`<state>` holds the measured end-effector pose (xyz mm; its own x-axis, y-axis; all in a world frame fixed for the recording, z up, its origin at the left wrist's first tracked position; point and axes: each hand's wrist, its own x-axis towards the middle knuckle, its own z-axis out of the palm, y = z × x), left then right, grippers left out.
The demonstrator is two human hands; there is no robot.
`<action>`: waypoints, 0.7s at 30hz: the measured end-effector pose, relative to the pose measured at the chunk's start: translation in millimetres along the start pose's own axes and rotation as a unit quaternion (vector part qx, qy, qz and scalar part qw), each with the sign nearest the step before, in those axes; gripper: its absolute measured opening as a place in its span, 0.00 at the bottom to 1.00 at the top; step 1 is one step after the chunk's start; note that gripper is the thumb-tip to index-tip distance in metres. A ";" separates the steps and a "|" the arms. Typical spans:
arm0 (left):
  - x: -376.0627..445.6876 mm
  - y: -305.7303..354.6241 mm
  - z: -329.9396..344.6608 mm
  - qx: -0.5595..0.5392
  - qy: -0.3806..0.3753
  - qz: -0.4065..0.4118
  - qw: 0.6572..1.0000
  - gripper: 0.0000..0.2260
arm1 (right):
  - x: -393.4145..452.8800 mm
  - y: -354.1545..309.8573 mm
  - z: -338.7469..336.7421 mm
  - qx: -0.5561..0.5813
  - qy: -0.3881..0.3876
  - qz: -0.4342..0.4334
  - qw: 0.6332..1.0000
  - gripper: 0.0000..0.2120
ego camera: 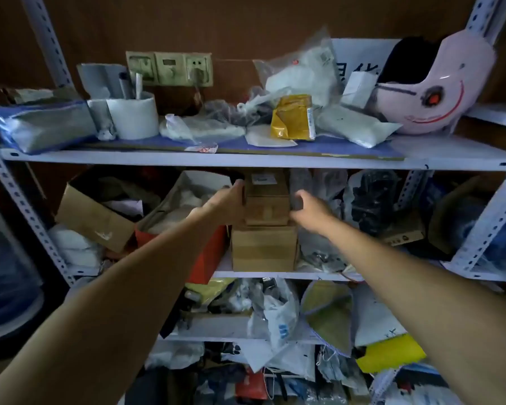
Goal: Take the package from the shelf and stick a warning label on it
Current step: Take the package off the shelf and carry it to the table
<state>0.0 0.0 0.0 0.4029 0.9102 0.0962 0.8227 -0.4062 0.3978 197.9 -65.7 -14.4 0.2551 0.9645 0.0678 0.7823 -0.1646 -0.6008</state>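
Now both hands reach into the middle shelf [275, 275], one on each side of a small cardboard package [267, 200]. The package sits on top of a bigger brown box [263, 248], and it seems that two small boxes are stacked there, but the dim light makes this hard to tell. The left hand [227, 204] lies flat against the left face, with the fingers spread and going behind the edge. The right hand [308, 210] is at the right face with fingers bent; I cannot tell if it already presses the cardboard or is only just beside it.

To do this step well, I think both palms should squeeze evenly from the sides and pull straight out, so the bigger box under it does not slide too. A dark plastic bag [301, 182] stands close on the right and could catch the fingers.

The package is matte brown cardboard with sharp corners and a white sticker [264, 179] on top. Around it are soft, wrinkled plastic bags.
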 end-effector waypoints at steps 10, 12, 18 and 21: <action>73.5 -19.7 16.2 -0.037 -0.056 0.069 0.995 0.39 | 66.7 -16.4 21.4 0.092 -0.023 -0.006 0.996 0.33; 78.7 -21.4 22.6 -0.039 -0.059 0.080 0.994 0.40 | 76.9 -12.7 27.6 0.106 -0.047 0.004 0.993 0.40; 82.8 -29.7 31.0 -0.082 -0.038 0.081 0.993 0.41 | 83.8 -1.6 47.8 0.149 -0.020 -0.021 0.988 0.47; 65.7 -25.3 36.0 -0.116 -0.012 0.078 0.990 0.41 | 66.8 4.6 50.2 0.169 -0.001 -0.052 0.984 0.43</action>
<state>20.1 67.2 -36.5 0.5305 0.8339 0.1520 0.6365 -0.5103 0.5783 190.1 8.4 -52.6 0.1822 0.9728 0.1427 0.5710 0.0135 -0.8208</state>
